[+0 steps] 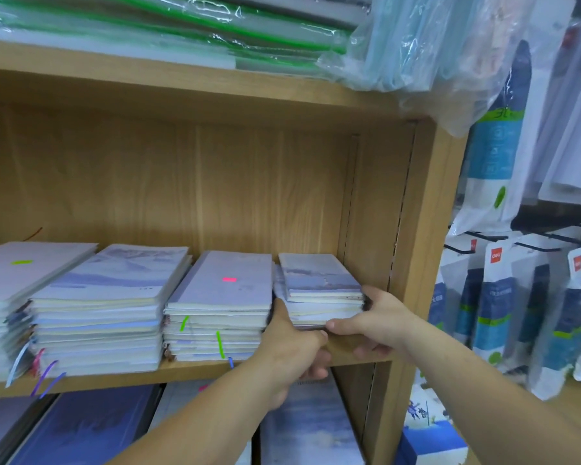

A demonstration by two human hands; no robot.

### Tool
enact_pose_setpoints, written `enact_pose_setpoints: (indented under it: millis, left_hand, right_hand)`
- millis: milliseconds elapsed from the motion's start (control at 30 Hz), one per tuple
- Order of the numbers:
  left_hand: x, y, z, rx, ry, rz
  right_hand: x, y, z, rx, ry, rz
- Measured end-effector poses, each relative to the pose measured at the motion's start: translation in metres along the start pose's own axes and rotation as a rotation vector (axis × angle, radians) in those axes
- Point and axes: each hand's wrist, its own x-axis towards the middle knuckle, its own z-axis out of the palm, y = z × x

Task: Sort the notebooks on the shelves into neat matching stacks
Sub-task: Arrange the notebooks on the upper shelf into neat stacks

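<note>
Clearly the risk lay in the small stack [319, 290] fanning apart: its upper notebooks sat skewed over the lower ones, so a squeeze or lift could spill them onto the shelf [188, 370]. It stood at the shelf's right end, just beside the taller stack [220, 307], clamped between both hands, left hand [292, 344] on its left side, right hand [379, 317] on its right, the fingers underneath apparently hidden.

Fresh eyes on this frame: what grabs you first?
Both hands, left hand and right hand, squeeze the small notebook stack at the middle shelf's right end. Three taller stacks line up to its left. Green-edged plastic folders crowd the shelf above.
</note>
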Motion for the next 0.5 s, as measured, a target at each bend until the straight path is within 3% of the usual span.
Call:
enact_pose_setpoints:
  millis: [167,300,433,500]
  left_hand:
    - [-0.002,-0.005,0.004,-0.05,0.055,0.053]
    - [0.0,-0.01,0.005,-0.001,0.059,0.1]
    - [0.005,-0.009,0.002,0.01,0.031,0.084]
    - [0.005,-0.009,-0.001,0.02,0.003,0.073]
  right_hand:
    - [-0.004,0.007,0.005,-0.089,-0.017,-0.083]
    - [0.01,-0.001,0.005,-0.169,0.035,-0.02]
    - [0.019,-0.012,0.017,-0.121,-0.008,0.08]
    - [0.022,-0.005,0.023,-0.032,0.053,0.027]
